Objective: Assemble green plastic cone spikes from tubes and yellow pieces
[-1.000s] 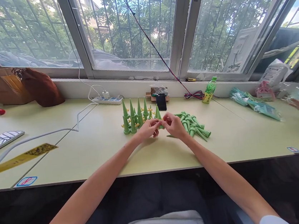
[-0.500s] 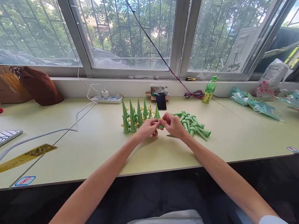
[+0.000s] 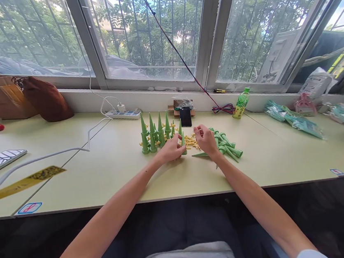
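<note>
On your left, the yellow tag (image 3: 23, 185) bears a printed code too blurred to read; a desk (image 3: 97, 183) sticker (image 3: 30, 208) shows a red mark. Next, green spikes stand upright (image 3: 144, 142) beside your left hand (image 3: 173, 148), whose fingers grip one upright spike (image 3: 184, 144). Yellow pieces (image 3: 191, 141) lie between your hands, nearer your curled right hand (image 3: 205, 139); whether it holds anything, you can't tell. Loose spikes (image 3: 221, 149) lie just right, axes mixed. The bottle's (image 3: 240, 104) label is illegible.

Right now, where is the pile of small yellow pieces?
In the head view, the yellow pile lies slightly right of centre, between the left hand and the right hand.
</note>
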The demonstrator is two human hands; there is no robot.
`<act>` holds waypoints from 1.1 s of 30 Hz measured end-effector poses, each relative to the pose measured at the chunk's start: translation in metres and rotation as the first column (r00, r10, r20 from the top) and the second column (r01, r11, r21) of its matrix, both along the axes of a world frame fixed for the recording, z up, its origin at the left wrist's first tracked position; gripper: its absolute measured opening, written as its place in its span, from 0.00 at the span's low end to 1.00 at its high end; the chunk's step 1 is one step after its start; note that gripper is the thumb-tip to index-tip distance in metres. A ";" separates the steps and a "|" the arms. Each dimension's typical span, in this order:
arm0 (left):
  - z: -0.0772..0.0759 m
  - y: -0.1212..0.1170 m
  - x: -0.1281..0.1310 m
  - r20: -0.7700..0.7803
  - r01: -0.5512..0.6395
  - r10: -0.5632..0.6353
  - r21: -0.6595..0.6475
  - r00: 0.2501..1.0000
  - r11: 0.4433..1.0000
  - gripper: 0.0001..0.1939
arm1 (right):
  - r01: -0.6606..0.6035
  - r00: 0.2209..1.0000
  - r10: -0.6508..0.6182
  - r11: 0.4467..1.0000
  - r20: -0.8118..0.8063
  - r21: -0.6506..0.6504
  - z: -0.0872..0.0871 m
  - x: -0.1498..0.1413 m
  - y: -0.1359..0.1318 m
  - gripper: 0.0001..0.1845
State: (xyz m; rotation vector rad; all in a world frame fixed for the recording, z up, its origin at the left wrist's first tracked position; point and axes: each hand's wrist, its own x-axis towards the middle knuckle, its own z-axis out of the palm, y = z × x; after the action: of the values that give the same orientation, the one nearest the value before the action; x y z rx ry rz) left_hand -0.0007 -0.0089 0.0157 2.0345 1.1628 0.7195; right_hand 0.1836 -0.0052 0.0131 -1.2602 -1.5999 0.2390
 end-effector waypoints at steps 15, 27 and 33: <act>-0.001 0.002 0.000 -0.133 -0.052 0.100 0.326 0.986 0.944 0.17 | -0.013 0.985 0.021 0.999 0.172 -0.047 -0.007 0.000 0.004 0.11; -0.001 0.003 -0.001 -0.120 -0.137 0.204 0.418 0.972 0.898 0.11 | -0.089 0.906 0.135 0.987 0.401 -0.133 -0.015 0.002 0.009 0.05; -0.003 0.005 -0.002 -0.115 -0.121 0.186 0.424 0.976 0.897 0.10 | -0.065 0.869 0.143 0.982 0.474 -0.177 -0.015 0.000 0.007 0.08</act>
State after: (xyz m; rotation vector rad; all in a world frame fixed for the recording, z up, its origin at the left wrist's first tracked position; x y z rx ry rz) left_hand -0.0025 -0.0039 0.0124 2.4024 1.3616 0.9721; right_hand 0.1834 0.0013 -0.0015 -1.4312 -2.1194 0.1185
